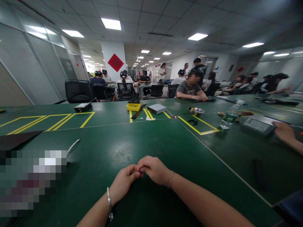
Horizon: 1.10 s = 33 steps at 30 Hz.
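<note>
Near the front of the green table (106, 142), my left hand (124, 181) and my right hand (155, 170) meet at the fingertips. The right fingers curl over the left ones, and both hands are closed. Whatever may lie between the fingers is hidden. A metal bracelet circles each wrist. No other thing touches my hands; bare green tabletop surrounds them.
A blurred-out object (35, 179) lies at left. Farther back are a yellow bin (133, 107), a grey drive-like box (156, 108), a metal bowl (196, 110) and a bottle (229, 116). At right, another person's hand (284, 130) touches a metal box (258, 124). Several people sit beyond.
</note>
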Motion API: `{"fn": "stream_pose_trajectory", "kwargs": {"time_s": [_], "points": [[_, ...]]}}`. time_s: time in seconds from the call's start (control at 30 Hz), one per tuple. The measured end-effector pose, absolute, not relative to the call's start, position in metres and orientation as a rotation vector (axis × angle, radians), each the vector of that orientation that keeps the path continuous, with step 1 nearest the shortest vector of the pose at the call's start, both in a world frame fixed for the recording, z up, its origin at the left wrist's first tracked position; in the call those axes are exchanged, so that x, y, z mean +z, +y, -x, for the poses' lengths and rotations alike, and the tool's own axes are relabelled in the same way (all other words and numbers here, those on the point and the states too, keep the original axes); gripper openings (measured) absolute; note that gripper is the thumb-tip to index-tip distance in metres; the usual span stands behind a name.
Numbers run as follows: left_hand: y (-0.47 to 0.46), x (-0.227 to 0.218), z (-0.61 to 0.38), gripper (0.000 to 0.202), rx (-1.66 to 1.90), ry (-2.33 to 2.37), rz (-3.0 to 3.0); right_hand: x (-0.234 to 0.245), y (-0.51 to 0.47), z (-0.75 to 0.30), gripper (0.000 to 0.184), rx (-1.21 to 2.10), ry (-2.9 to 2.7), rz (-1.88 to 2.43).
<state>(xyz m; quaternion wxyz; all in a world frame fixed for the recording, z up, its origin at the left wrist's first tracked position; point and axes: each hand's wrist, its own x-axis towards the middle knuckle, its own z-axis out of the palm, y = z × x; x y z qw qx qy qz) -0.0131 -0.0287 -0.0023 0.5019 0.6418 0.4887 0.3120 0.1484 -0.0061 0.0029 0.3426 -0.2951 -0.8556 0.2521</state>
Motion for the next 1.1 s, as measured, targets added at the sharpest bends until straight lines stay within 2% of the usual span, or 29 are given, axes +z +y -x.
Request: {"fn": "stream_pose_trajectory", "kwargs": {"time_s": [0.13,0.43,0.9,1.1], "points": [[-0.029,-0.001,0.014,0.012,0.739,1.162,-1.551,0.003,-0.005,-0.15,0.014,0.613,-2.259,0.733],[-0.029,0.001,0.017,0.013,0.767,1.107,-1.514,0.005,-0.01,-0.149,0.016,0.27,-2.458,0.629],[-0.025,-0.005,0.022,0.021,1.019,1.02,-1.139,0.001,-0.014,-0.138,0.03,0.397,-2.152,0.688],[-0.026,-0.004,0.02,0.02,0.99,1.046,-1.178,-0.002,-0.016,-0.136,0.033,0.286,-2.198,0.703]]}}
